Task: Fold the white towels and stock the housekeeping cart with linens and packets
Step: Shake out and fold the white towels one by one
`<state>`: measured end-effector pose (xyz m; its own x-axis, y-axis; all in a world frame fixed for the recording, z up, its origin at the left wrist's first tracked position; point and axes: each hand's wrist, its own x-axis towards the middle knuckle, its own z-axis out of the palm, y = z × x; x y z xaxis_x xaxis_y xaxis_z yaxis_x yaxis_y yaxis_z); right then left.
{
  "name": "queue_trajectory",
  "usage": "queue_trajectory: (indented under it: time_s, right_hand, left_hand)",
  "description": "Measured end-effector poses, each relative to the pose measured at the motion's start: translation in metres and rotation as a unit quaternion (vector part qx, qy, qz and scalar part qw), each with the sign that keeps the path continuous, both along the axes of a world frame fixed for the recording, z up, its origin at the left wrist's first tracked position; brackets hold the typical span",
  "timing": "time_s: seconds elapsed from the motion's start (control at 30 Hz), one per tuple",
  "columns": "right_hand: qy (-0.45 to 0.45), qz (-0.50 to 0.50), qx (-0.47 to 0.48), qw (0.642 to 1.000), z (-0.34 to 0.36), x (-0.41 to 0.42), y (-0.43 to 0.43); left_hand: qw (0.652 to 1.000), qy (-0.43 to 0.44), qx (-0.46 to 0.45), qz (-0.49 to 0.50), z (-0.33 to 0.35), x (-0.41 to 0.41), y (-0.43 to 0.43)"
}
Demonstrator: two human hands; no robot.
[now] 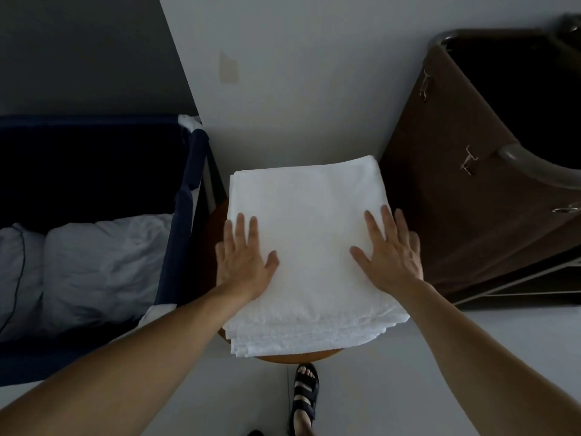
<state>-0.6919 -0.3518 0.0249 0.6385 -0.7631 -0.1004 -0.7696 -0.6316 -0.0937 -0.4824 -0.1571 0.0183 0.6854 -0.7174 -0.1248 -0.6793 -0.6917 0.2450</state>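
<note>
A folded white towel [309, 215] lies in several layers on a small round wooden table [292, 358], overhanging its edges. My left hand [243, 256] rests flat on the towel's left side with the fingers straight and spread. On the towel's right side my right hand [391, 250] presses flat in the same way. Neither hand grips anything. The housekeeping cart's brown fabric bag [456, 190] on a grey metal frame stands just right of the table.
A dark blue bin [185, 215] holding crumpled white linen [94, 269] stands left of the table. A white wall rises behind. My sandalled foot [303, 401] is on the pale floor below the table's near edge.
</note>
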Motion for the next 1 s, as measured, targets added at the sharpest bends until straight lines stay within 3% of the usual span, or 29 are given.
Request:
queue_trajectory:
  time_s: [0.2,0.47,0.67,0.8,1.0]
  right_hand:
    - [0.040,0.048,0.058,0.996,-0.047,0.003,0.003]
    - [0.043,0.033,0.042,0.998,-0.036,0.029,-0.002]
    - [-0.001,0.145,0.050,0.988,-0.007,0.128,0.021]
    - [-0.035,0.229,0.058,0.971,0.016,0.214,0.064]
    - [-0.052,0.351,0.094,0.930,0.036,0.353,0.144]
  left_hand:
    - [0.990,0.022,0.086,-0.114,-0.038,-0.004,-0.006]
    - [0.986,-0.006,0.097,-0.137,-0.037,0.018,-0.004]
    - [0.996,-0.050,0.064,-0.022,0.015,0.100,0.013]
    - [0.995,-0.066,0.047,0.052,0.038,0.166,0.074]
    - [0.985,-0.025,0.053,0.164,0.027,0.274,0.180]
